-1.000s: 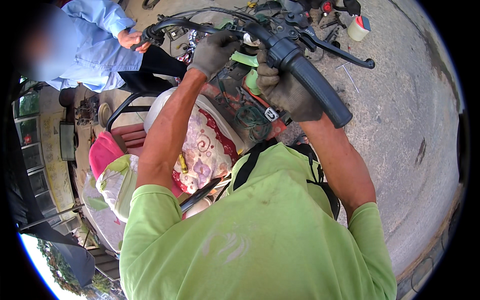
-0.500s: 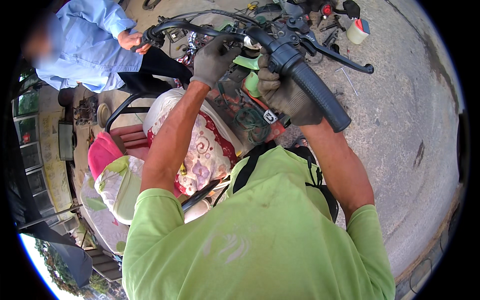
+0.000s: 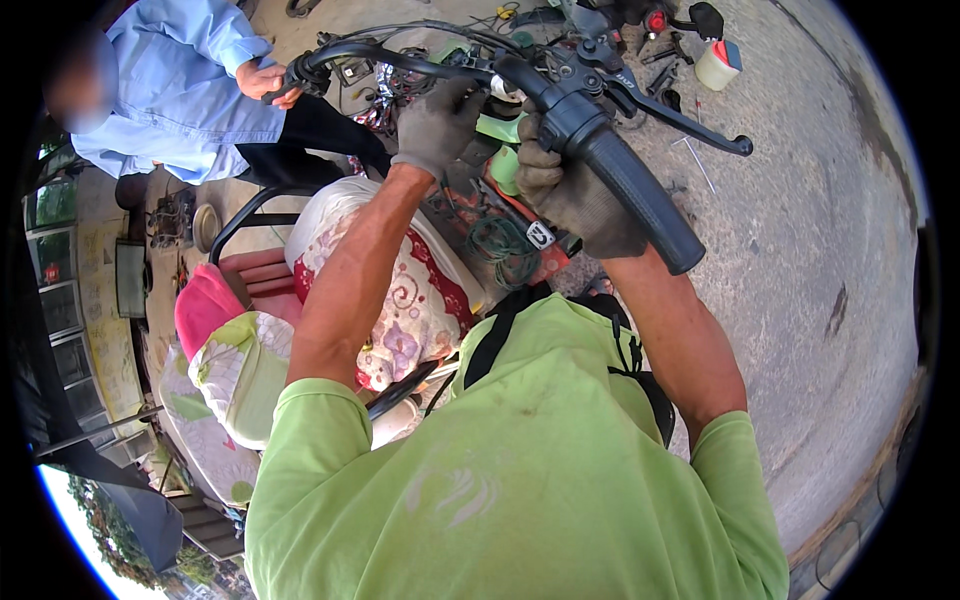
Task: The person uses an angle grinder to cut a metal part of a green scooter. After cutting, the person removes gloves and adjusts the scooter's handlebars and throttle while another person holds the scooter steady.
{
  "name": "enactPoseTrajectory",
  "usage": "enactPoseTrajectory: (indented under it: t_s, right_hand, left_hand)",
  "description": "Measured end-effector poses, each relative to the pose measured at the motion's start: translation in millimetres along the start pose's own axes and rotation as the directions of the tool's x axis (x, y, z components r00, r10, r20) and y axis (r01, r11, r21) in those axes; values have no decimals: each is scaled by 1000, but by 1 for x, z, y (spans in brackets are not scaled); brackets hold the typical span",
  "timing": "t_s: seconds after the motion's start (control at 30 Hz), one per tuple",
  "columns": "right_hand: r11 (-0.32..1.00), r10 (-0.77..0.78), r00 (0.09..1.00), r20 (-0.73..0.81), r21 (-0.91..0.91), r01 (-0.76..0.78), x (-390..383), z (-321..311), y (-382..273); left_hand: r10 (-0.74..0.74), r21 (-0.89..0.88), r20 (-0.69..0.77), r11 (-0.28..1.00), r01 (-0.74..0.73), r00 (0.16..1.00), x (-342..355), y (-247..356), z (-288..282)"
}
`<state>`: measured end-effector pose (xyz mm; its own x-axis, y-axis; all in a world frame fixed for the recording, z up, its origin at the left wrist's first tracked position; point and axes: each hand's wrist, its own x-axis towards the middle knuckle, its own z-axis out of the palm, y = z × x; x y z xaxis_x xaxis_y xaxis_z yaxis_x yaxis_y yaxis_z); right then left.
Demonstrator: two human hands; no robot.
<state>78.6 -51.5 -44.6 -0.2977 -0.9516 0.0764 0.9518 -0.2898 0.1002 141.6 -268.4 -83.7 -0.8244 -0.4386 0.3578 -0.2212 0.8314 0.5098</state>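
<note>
A black handlebar (image 3: pixel 400 58) crosses the top of the view, with a ribbed rubber grip (image 3: pixel 640 195) and a brake lever (image 3: pixel 690 125) at its right end. My left hand (image 3: pixel 438 125), in a grey work glove, reaches to the bar near its middle; its fingertips are partly hidden there. Below the right grip is my right hand (image 3: pixel 585 200), also gloved, with fingers curled up beside the control housing (image 3: pixel 572 118). What those fingers pinch, if anything, is hidden. Light green body panels (image 3: pixel 503 170) show between my hands.
A person in a blue shirt (image 3: pixel 190 90) grips the handlebar's left end. A flowery cloth-covered seat (image 3: pixel 400 300) lies left of me. Coiled green cord (image 3: pixel 500 248) sits below the bar. Tools and a white container (image 3: pixel 716 66) lie on the concrete at upper right.
My left hand has shifted right along the bar, its fingers now curling more. The right grip end has dipped slightly. My right hand stays nearly in place.
</note>
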Motion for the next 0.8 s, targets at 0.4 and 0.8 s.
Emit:
enactPoseTrajectory:
  t_s: [0.4, 0.8]
  right_hand:
    - [999, 34, 999, -12, 41, -33, -2, 10, 0]
    - [1000, 10, 998, -55, -19, -11, -5, 15, 1]
  left_hand:
    - [-100, 27, -3, 995, 100, 995, 1, 16, -7]
    - [-54, 68, 14, 996, 53, 998, 0, 24, -14]
